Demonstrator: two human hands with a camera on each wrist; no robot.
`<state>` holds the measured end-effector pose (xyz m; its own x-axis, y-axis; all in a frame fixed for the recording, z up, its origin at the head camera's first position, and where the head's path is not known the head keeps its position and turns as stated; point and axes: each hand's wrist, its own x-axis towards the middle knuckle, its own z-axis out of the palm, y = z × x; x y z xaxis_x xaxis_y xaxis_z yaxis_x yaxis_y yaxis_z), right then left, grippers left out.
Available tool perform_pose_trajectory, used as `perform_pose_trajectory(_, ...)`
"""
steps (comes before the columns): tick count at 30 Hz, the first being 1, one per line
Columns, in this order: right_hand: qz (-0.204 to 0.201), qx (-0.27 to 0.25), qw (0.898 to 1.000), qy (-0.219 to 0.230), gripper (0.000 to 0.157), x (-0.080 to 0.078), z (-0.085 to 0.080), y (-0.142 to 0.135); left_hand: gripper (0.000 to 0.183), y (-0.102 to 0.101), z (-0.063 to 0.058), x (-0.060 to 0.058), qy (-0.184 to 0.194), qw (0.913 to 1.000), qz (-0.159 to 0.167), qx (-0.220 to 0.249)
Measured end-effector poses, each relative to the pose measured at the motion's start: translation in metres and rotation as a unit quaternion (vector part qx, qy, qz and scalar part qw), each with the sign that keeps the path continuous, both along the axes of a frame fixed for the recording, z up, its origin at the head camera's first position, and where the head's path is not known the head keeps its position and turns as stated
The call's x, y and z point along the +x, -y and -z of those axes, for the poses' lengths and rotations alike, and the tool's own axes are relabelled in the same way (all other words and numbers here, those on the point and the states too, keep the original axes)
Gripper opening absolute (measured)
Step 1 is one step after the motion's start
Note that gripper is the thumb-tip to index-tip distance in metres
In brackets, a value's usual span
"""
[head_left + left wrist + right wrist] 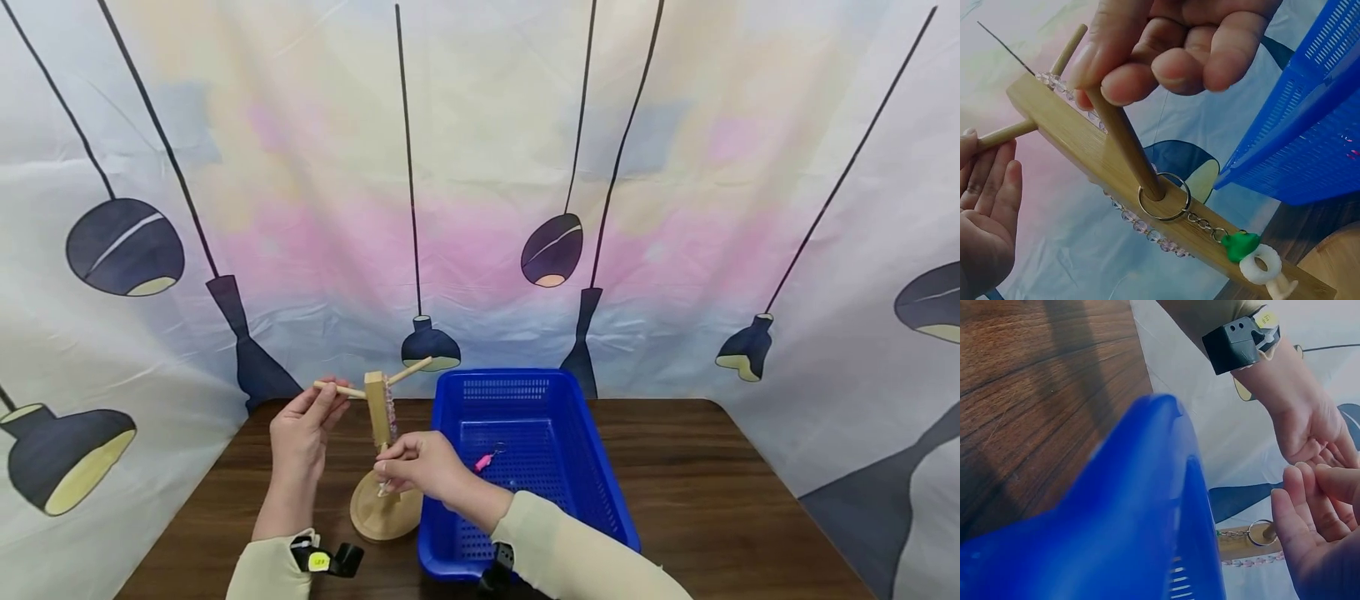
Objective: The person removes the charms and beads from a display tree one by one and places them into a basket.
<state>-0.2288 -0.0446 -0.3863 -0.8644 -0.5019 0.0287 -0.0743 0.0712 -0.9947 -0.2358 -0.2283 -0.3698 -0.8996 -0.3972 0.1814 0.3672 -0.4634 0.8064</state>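
Presently pinching one upper peg (355, 392) of wooden stand (378, 408) with left hand (300, 429), lower peg (1125, 140) with right hand (426, 463); wearing unreadable yellow label (318, 562).

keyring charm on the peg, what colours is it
The charm is green, white and beige; clearest in the left wrist view.

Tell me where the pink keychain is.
In the head view, the pink keychain lies inside the blue basket, left of its middle, to the picture's right of the right hand.
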Motion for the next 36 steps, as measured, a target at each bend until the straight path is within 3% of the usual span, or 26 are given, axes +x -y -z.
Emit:
perform_pose_trajectory(6,-0.006,0.014,1.000,-0.011,0.013,-0.001,-0.003,-0.004,0.024,-0.003,0.001,-0.003,-0.002,0.9999,-0.013,-0.011)
perform_pose_trajectory(14,-0.023,0.068,0.996,-0.060,0.012,-0.005,-0.008,-0.009,0.024,-0.005,0.000,-0.005,0.005,0.9995,-0.022,-0.020)
perform_pose_trajectory(24,0.002,0.084,0.996,-0.012,0.018,-0.019,-0.013,-0.020,0.023,-0.003,0.001,-0.004,0.013,0.9993,-0.027,-0.023)
perform_pose_trajectory(36,0.043,0.083,0.995,0.038,0.020,-0.032,-0.001,-0.012,0.023,-0.001,0.000,-0.003,0.013,0.9995,-0.022,-0.017)
